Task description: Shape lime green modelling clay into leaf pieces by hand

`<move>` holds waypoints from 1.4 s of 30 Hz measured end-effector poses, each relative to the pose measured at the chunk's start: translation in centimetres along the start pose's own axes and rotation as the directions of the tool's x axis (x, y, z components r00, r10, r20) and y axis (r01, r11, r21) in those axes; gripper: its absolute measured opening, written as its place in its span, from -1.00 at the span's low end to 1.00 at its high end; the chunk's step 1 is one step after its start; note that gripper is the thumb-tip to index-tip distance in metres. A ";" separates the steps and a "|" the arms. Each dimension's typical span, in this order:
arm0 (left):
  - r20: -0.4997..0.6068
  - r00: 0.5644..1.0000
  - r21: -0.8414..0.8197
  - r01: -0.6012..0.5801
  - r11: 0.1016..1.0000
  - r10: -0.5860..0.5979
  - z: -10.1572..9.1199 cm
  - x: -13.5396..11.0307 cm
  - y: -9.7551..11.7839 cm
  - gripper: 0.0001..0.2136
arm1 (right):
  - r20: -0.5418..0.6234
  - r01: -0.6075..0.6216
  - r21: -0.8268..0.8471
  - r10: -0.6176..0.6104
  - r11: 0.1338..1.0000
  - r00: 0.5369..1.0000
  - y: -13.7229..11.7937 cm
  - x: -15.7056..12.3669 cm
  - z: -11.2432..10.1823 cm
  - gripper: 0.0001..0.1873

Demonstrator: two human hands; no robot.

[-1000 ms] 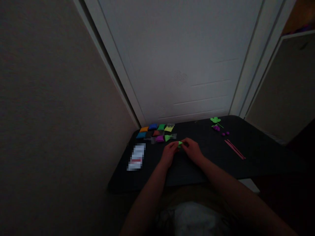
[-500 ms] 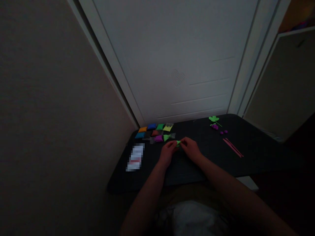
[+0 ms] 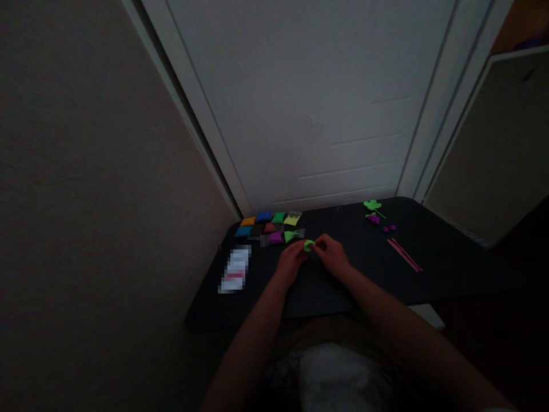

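Both hands meet over the middle of a dark table (image 3: pixel 450 269). My left hand (image 3: pixel 291 264) and my right hand (image 3: pixel 333 256) pinch a small lump of green clay (image 3: pixel 309 245) between their fingertips, just above the tabletop. Right behind the hands lie a purple clay packet (image 3: pixel 275 237) and a green clay packet (image 3: pixel 291 235). Farther back sits a row of several coloured clay packets (image 3: pixel 268 220). The room is dim and finger detail is hard to make out.
A green clay leaf shape with purple balls (image 3: pixel 374 210) lies at the table's far right, with pink sticks (image 3: pixel 404 255) beside it. A white leaflet (image 3: pixel 235 269) rests at the left. A white door (image 3: pixel 317 103) and wall stand close behind the table.
The green clay between my fingers has changed from a pointed shape to a rounder lump. Hands stay in the same spot; the view shifted slightly.
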State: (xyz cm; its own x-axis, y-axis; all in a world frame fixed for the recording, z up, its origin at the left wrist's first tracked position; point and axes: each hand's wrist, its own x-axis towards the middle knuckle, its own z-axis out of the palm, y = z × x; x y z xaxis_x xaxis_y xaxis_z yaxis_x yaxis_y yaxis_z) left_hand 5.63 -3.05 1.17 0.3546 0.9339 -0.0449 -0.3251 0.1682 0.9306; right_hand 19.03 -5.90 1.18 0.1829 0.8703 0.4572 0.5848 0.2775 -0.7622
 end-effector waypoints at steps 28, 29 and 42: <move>0.041 0.998 -0.193 -0.041 0.980 0.050 0.0 0.1 -0.1 -0.79 | 0.005 0.162 -0.091 -0.162 0.983 0.987 0.2 -0.2 0.0 -0.88; 0.047 0.997 -0.198 -0.044 0.979 0.054 -0.1 0.1 -0.1 -0.79 | -0.003 0.158 -0.099 -0.159 0.982 0.987 0.2 -0.2 0.0 -0.88; 0.019 0.997 -0.031 -0.069 0.997 0.069 -0.3 0.5 -0.8 -0.75 | 0.002 0.202 -0.250 -0.208 0.947 0.978 0.2 -0.1 -0.1 -0.87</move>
State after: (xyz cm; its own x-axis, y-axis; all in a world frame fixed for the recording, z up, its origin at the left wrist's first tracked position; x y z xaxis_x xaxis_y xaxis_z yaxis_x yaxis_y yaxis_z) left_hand 5.85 -2.60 0.27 0.3475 0.9373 0.0265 -0.3754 0.1132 0.9199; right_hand 19.16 -5.99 0.99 0.0553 0.7944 0.6048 0.7883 0.3371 -0.5148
